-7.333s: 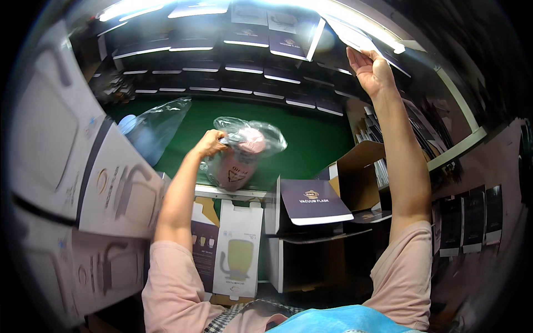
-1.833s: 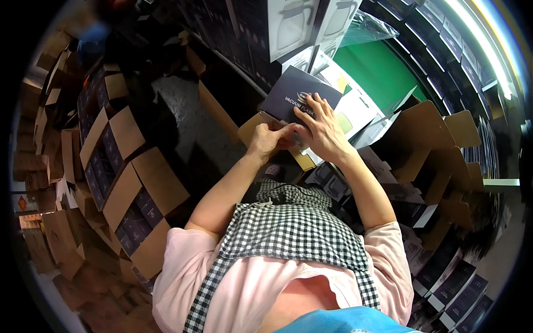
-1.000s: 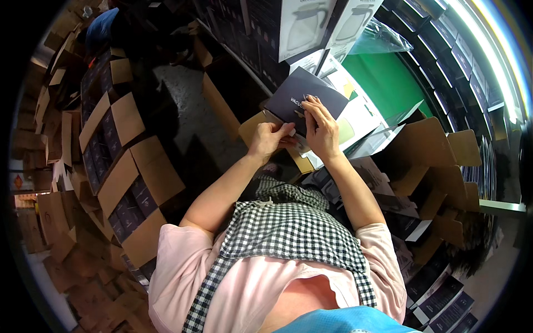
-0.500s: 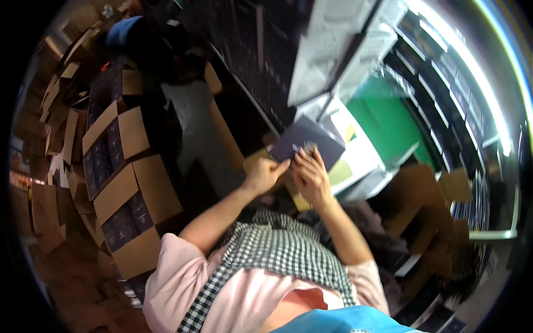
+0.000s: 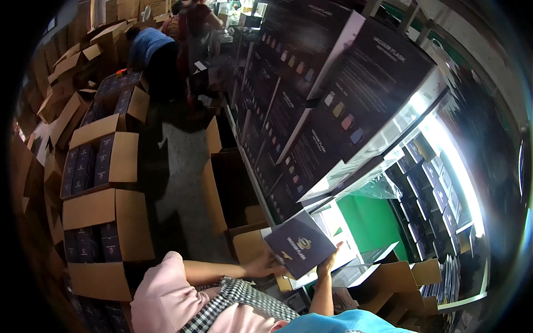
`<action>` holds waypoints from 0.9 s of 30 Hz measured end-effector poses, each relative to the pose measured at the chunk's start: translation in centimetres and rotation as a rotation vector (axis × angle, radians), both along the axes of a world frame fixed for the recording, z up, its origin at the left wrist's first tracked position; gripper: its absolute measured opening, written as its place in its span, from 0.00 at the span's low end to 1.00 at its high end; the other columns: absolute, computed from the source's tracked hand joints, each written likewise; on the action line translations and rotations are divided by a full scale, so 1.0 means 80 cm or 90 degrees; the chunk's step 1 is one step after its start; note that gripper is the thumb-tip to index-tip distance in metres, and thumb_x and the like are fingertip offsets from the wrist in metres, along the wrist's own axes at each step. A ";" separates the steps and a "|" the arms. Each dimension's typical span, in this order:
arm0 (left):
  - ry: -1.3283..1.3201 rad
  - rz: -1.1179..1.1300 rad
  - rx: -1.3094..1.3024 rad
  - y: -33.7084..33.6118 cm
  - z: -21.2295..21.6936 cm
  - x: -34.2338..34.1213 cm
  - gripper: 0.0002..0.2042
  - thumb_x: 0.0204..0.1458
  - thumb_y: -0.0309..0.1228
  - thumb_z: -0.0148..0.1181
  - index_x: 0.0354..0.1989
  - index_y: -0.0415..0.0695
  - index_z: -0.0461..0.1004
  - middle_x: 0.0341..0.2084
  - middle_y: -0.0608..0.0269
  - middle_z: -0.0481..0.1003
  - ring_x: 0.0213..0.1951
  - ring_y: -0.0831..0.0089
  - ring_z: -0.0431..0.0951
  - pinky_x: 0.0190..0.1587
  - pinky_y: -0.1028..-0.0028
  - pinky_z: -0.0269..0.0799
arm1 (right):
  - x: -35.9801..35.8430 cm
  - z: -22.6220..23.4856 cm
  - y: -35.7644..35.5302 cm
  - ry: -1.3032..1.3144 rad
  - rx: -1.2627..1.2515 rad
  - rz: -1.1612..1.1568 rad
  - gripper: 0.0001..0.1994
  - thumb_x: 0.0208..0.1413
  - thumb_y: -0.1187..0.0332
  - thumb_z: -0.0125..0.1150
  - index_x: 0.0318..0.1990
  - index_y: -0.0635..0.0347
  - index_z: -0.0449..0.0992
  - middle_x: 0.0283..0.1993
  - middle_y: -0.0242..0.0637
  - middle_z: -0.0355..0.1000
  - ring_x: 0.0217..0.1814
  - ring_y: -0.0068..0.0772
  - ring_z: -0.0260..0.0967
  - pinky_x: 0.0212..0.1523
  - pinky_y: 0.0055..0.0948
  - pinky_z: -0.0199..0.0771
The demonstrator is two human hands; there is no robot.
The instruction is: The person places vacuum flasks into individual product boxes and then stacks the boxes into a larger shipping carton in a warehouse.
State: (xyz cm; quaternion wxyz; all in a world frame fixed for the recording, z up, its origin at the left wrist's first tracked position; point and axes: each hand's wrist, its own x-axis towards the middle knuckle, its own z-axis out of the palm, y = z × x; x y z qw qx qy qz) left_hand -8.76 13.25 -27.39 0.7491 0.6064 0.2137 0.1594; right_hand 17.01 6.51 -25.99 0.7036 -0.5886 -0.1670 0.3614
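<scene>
A dark blue cardboard box (image 5: 297,247) with a gold emblem and pale lettering on its face is tilted up in front of me. My right hand (image 5: 329,261) grips its right edge, the fingers partly hidden behind it. At the box's lower left edge is my left hand (image 5: 262,266), smeared by motion. Its fingers run against or under that edge, and I cannot tell how they are closed. Just beyond the box lies a green work surface (image 5: 369,222) with white sheets beside it.
Tall stacks of dark printed boxes (image 5: 355,94) rise ahead. Open cartons packed with dark boxes (image 5: 91,244) line the left side, and an open carton (image 5: 219,194) stands by the aisle. Another carton (image 5: 388,288) is at right. A person in blue (image 5: 150,47) bends over far cartons.
My view has tipped up, so the tall stacks and other people show. The right hand has gone from the box's face to its right edge, and the printed face is now turned toward me.
</scene>
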 end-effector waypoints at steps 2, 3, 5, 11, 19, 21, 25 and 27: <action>-0.025 0.018 0.054 -0.001 -0.008 -0.040 0.24 0.60 0.33 0.59 0.61 0.37 0.63 0.57 0.51 0.70 0.59 0.64 0.69 0.59 0.66 0.68 | -0.054 0.044 -0.006 -0.212 0.020 0.066 0.41 0.68 0.38 0.25 0.51 0.71 0.75 0.51 0.45 0.74 0.55 0.39 0.68 0.61 0.38 0.61; -0.040 0.053 0.141 -0.008 -0.014 -0.066 0.18 0.61 0.30 0.56 0.58 0.38 0.69 0.53 0.53 0.74 0.55 0.63 0.74 0.55 0.67 0.72 | -0.074 0.059 -0.010 -0.279 0.081 0.131 0.42 0.66 0.36 0.29 0.49 0.74 0.76 0.52 0.47 0.74 0.56 0.41 0.68 0.62 0.38 0.60; 0.022 0.020 0.098 -0.002 0.037 -0.119 0.18 0.61 0.29 0.55 0.58 0.37 0.69 0.56 0.52 0.72 0.58 0.60 0.71 0.58 0.65 0.68 | -0.140 0.160 -0.011 -0.494 0.076 0.238 0.48 0.52 0.28 0.47 0.56 0.73 0.73 0.57 0.50 0.71 0.60 0.45 0.66 0.62 0.43 0.61; 0.104 0.204 0.388 0.040 0.076 -0.259 0.21 0.57 0.27 0.56 0.60 0.37 0.67 0.60 0.47 0.67 0.62 0.52 0.65 0.64 0.59 0.60 | -0.291 0.197 0.040 -0.761 0.214 0.290 0.49 0.37 0.63 0.80 0.66 0.71 0.58 0.64 0.59 0.62 0.63 0.59 0.60 0.61 0.47 0.61; 0.332 0.538 0.901 0.287 0.093 -0.396 0.25 0.54 0.27 0.58 0.61 0.35 0.65 0.62 0.44 0.64 0.65 0.47 0.61 0.67 0.56 0.54 | -0.415 0.220 0.290 -0.797 0.463 0.268 0.45 0.45 0.70 0.74 0.69 0.72 0.52 0.70 0.62 0.52 0.67 0.65 0.55 0.65 0.52 0.57; 0.113 0.571 0.714 0.400 0.114 -0.408 0.24 0.59 0.27 0.51 0.65 0.38 0.62 0.65 0.49 0.62 0.67 0.53 0.58 0.68 0.59 0.51 | -0.438 0.249 0.389 -0.832 0.535 0.238 0.44 0.49 0.73 0.70 0.70 0.72 0.48 0.71 0.62 0.49 0.69 0.64 0.52 0.64 0.53 0.57; -0.197 0.532 0.640 0.683 0.227 -0.429 0.23 0.66 0.35 0.42 0.69 0.43 0.56 0.69 0.61 0.56 0.69 0.64 0.54 0.70 0.64 0.48 | -0.479 0.333 0.587 -0.858 0.608 0.107 0.43 0.50 0.75 0.69 0.70 0.70 0.47 0.69 0.61 0.50 0.69 0.63 0.51 0.65 0.51 0.57; -0.357 0.480 0.425 0.813 0.320 -0.416 0.23 0.66 0.36 0.42 0.68 0.43 0.57 0.68 0.61 0.56 0.68 0.66 0.56 0.69 0.65 0.50 | -0.488 0.386 0.688 -0.867 0.648 0.019 0.43 0.49 0.76 0.70 0.69 0.71 0.50 0.67 0.61 0.53 0.67 0.62 0.53 0.64 0.49 0.57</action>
